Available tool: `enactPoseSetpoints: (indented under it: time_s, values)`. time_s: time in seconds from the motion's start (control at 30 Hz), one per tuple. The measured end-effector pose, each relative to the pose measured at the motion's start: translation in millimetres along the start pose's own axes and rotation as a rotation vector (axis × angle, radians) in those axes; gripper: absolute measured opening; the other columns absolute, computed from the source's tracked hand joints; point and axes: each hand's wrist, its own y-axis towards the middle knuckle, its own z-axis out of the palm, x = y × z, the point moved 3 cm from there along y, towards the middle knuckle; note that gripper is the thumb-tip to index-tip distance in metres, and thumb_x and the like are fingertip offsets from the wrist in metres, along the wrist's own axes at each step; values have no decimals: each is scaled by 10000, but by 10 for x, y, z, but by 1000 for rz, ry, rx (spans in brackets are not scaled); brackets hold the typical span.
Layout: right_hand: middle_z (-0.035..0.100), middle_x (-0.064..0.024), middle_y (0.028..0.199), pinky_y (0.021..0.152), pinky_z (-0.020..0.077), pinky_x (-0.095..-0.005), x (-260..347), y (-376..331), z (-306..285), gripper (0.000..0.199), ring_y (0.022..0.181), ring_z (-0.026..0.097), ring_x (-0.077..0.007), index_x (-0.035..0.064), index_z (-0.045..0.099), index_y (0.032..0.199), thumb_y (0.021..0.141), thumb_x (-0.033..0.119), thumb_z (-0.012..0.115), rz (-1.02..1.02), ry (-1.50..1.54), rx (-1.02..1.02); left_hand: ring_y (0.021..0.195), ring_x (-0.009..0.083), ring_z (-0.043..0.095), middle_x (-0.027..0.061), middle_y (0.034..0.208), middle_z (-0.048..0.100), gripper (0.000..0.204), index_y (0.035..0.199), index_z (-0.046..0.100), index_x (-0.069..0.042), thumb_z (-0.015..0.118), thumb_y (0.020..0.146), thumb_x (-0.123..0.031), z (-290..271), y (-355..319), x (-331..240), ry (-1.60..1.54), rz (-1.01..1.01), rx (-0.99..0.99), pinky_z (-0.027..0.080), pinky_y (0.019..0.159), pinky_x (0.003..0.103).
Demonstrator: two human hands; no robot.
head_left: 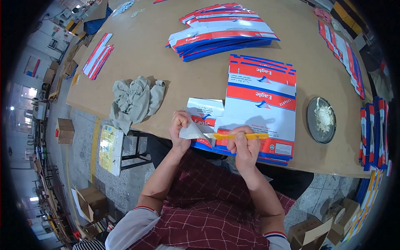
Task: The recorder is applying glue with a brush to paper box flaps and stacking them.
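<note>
My left hand is closed on the pale, folded-up corner of a printed carton blank, which lies at the table's near edge. In my right hand is a slim yellow-handled tool, held level above the blanks. Its narrow pale tip meets the lifted corner; whether it is a blade or a brush is unclear. Just right of that corner, a stack of flat red, white and blue carton blanks lies partly beneath my right hand. Farther right sits a dark bowl with white stringy matter in it.
A grey-green cloth lies crumpled at left. Behind are a fanned pile of blanks and a smaller pile; more blanks line the right side. A white-topped stool and open cardboard boxes stand below.
</note>
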Motion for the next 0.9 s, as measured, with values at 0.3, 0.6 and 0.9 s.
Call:
enactPoseSetpoints:
  time_s: [0.3,0.6,0.9]
  values:
    - [537,-43,669,473,389,-237,149,126,57,246,517,501,-97,16,547,821,932,217,460,-112,-228,317,762,207,453,64,756,449,241,672,345,-88,562,675,16,15,22,-34,54,74,10,382,712,292]
    - [515,-30,645,509,391,-230,239,291,168,269,556,484,-87,12,552,838,932,244,454,-146,-389,497,747,208,458,67,744,455,263,665,341,-87,584,661,13,7,31,-49,56,80,19,382,688,288]
    - [521,-38,661,514,397,-239,275,329,234,252,557,492,-99,10,553,826,927,224,466,-138,-426,530,732,212,459,71,732,458,260,659,336,-84,578,665,11,2,33,-49,73,84,12,380,672,286]
